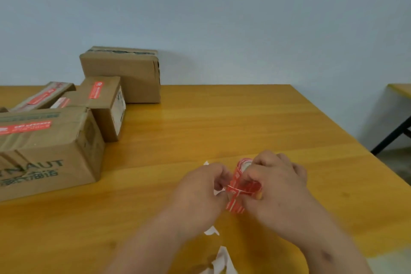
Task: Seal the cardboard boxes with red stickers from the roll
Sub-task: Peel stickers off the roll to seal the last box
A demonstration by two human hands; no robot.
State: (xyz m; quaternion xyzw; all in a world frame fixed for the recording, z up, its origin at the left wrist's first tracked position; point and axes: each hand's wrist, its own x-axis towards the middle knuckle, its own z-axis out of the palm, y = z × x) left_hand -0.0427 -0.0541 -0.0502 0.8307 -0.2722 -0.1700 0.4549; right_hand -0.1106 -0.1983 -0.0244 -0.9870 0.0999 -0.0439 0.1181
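Both hands together over the near part of the yellow table (222, 118): right hand (278, 187) curled around the roll of red stickers (243, 181), left hand (200, 189) pinching the loose strip end just beside it. White backing scraps (221, 260) lying below the wrists. Cardboard boxes (51, 149) grouped far left, several with a red sticker (96, 90) on top

Both hands, left hand (198, 191) and right hand (278, 184), on red sticker roll (242, 187) above wooden table (222, 122).
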